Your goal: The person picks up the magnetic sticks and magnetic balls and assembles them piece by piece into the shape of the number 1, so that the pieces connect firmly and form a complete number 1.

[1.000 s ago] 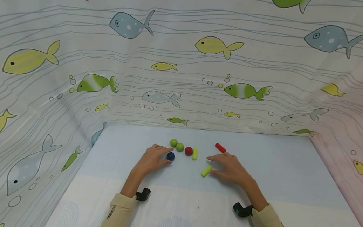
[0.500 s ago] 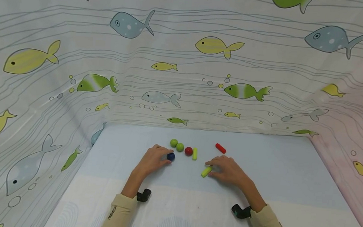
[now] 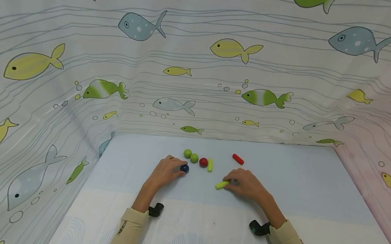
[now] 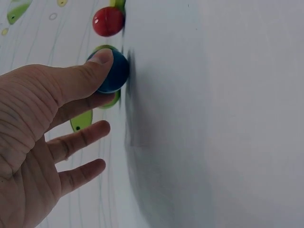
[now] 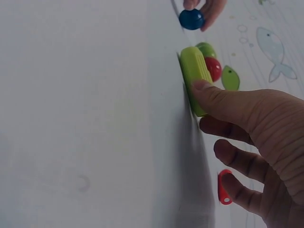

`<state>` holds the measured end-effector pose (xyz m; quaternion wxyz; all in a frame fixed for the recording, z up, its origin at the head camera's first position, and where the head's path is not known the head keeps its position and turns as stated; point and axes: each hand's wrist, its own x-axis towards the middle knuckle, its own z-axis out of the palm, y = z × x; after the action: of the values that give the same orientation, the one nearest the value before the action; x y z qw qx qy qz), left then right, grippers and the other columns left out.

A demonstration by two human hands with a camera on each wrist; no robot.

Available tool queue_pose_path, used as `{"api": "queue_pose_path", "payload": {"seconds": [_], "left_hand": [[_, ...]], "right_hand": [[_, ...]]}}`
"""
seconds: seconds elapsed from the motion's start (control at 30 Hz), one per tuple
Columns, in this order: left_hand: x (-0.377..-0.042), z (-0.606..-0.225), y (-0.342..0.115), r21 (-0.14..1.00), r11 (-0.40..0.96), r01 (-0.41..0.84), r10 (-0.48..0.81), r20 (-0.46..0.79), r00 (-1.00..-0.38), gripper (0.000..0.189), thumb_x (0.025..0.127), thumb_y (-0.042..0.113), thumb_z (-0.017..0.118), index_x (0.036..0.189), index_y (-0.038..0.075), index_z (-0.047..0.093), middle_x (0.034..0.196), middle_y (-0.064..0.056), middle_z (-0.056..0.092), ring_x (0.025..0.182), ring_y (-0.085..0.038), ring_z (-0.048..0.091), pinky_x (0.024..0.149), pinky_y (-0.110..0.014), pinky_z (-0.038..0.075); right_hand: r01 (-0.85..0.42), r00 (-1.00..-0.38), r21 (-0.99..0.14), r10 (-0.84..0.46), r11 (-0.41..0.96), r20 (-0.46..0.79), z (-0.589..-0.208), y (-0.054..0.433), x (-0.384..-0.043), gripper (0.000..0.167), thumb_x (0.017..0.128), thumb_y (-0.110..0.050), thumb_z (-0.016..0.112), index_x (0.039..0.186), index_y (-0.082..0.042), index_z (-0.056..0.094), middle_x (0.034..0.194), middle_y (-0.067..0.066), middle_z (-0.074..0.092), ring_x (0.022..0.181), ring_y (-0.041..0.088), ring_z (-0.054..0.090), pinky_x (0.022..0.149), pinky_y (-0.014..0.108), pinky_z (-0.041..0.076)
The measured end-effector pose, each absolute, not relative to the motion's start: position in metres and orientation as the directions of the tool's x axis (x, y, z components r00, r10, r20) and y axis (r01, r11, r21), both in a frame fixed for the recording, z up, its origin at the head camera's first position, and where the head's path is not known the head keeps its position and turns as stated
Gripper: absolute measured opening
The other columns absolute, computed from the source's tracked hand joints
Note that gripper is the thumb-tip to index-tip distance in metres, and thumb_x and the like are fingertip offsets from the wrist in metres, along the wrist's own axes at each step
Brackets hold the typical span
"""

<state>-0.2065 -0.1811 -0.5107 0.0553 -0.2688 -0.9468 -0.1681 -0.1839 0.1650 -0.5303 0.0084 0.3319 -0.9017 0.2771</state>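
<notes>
My left hand pinches a dark blue ball between thumb and forefinger, its other fingers spread. On the right, my right hand has thumb and forefinger on one end of a small yellow-green bar with a ridged side. The bar lies slanted, its free end toward the left. Two green balls sit side by side just beyond the blue ball. To their right come a red ball and a second yellow-green bar, close together.
A small red bar lies beyond my right hand, a hole showing at its end in the right wrist view. Fish-printed cloth walls rise behind and at both sides of the pale blue and white table.
My right hand has come in toward the near yellow-green bar, closed its thumb and forefinger on it and turned it slightly. The left fingers have closed on the blue ball, which shifted slightly right.
</notes>
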Motion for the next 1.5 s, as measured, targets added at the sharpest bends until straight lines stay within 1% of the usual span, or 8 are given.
{"api": "queue_pose_path", "payload": {"seconds": [0.17, 0.27, 0.43, 0.6, 0.9, 1.1, 1.37, 1.5], "left_hand": [[-0.206, -0.510, -0.179, 0.277, 0.807, 0.521, 0.488, 0.182, -0.853, 0.040, 0.083, 0.026, 0.080, 0.121, 0.016, 0.071, 0.113, -0.001, 0.072, 0.106, -0.025, 0.059, 0.088, -0.041, 0.048], [-0.205, -0.509, -0.177, 0.270, 0.810, 0.521, 0.488, 0.183, -0.853, 0.039, 0.083, 0.025, 0.080, 0.120, 0.015, 0.072, 0.112, -0.002, 0.072, 0.106, -0.025, 0.059, 0.089, -0.041, 0.048], [-0.204, -0.510, -0.176, 0.262, 0.799, 0.542, 0.500, 0.212, -0.840, 0.038, 0.083, 0.023, 0.081, 0.118, 0.015, 0.072, 0.110, -0.002, 0.072, 0.105, -0.025, 0.060, 0.087, -0.040, 0.049], [-0.205, -0.511, -0.175, 0.265, 0.779, 0.568, 0.516, 0.245, -0.821, 0.037, 0.083, 0.024, 0.081, 0.117, 0.014, 0.073, 0.108, -0.001, 0.073, 0.103, -0.024, 0.060, 0.086, -0.040, 0.049], [-0.206, -0.509, -0.168, 0.348, 0.746, 0.568, 0.510, 0.250, -0.823, 0.038, 0.085, 0.027, 0.079, 0.120, 0.016, 0.071, 0.114, 0.001, 0.071, 0.107, -0.021, 0.058, 0.090, -0.040, 0.048], [-0.207, -0.507, -0.162, 0.408, 0.725, 0.554, 0.498, 0.245, -0.832, 0.039, 0.087, 0.029, 0.077, 0.123, 0.017, 0.070, 0.117, 0.004, 0.070, 0.105, -0.017, 0.056, 0.089, -0.037, 0.047], [-0.206, -0.502, -0.151, 0.488, 0.683, 0.542, 0.480, 0.260, -0.838, 0.040, 0.086, 0.029, 0.077, 0.123, 0.015, 0.070, 0.111, 0.006, 0.071, 0.100, -0.014, 0.053, 0.085, -0.034, 0.047], [-0.206, -0.499, -0.146, 0.525, 0.641, 0.560, 0.491, 0.281, -0.825, 0.039, 0.086, 0.026, 0.078, 0.122, 0.013, 0.070, 0.109, 0.006, 0.071, 0.100, -0.018, 0.054, 0.085, -0.035, 0.047]], "right_hand": [[-0.534, -0.823, -0.527, -0.550, 0.661, 0.143, -0.530, 0.163, -0.183, 0.024, 0.082, -0.025, 0.082, 0.104, -0.020, 0.075, 0.095, -0.016, 0.067, 0.081, 0.007, 0.056, 0.072, 0.027, 0.048], [-0.511, -0.834, -0.534, -0.539, 0.673, 0.120, -0.531, 0.162, -0.182, 0.024, 0.082, -0.026, 0.082, 0.105, -0.020, 0.075, 0.094, -0.016, 0.066, 0.079, 0.007, 0.054, 0.071, 0.026, 0.048], [-0.514, -0.836, -0.537, -0.529, 0.668, 0.142, -0.531, 0.163, -0.181, 0.025, 0.082, -0.026, 0.082, 0.105, -0.021, 0.074, 0.094, -0.017, 0.064, 0.078, 0.007, 0.054, 0.069, 0.025, 0.047], [-0.510, -0.842, -0.539, -0.517, 0.671, 0.153, -0.532, 0.164, -0.181, 0.025, 0.083, -0.029, 0.081, 0.106, -0.023, 0.073, 0.091, -0.018, 0.062, 0.078, 0.004, 0.052, 0.068, 0.025, 0.046], [-0.505, -0.849, -0.537, -0.502, 0.676, 0.166, -0.525, 0.158, -0.180, 0.023, 0.084, -0.030, 0.080, 0.105, -0.022, 0.073, 0.085, -0.017, 0.059, 0.074, 0.006, 0.051, 0.065, 0.023, 0.046], [-0.508, -0.854, -0.541, -0.474, 0.670, 0.216, -0.522, 0.152, -0.177, 0.023, 0.083, -0.028, 0.082, 0.103, -0.021, 0.074, 0.082, -0.017, 0.058, 0.071, 0.006, 0.050, 0.061, 0.022, 0.045], [-0.530, -0.847, -0.537, -0.446, 0.657, 0.291, -0.518, 0.146, -0.176, 0.022, 0.083, -0.028, 0.081, 0.103, -0.020, 0.074, 0.084, -0.014, 0.061, 0.069, 0.006, 0.050, 0.057, 0.021, 0.044], [-0.531, -0.847, -0.542, -0.430, 0.652, 0.313, -0.515, 0.143, -0.176, 0.023, 0.084, -0.028, 0.081, 0.103, -0.019, 0.073, 0.085, -0.012, 0.062, 0.069, 0.006, 0.050, 0.057, 0.021, 0.044]]}}
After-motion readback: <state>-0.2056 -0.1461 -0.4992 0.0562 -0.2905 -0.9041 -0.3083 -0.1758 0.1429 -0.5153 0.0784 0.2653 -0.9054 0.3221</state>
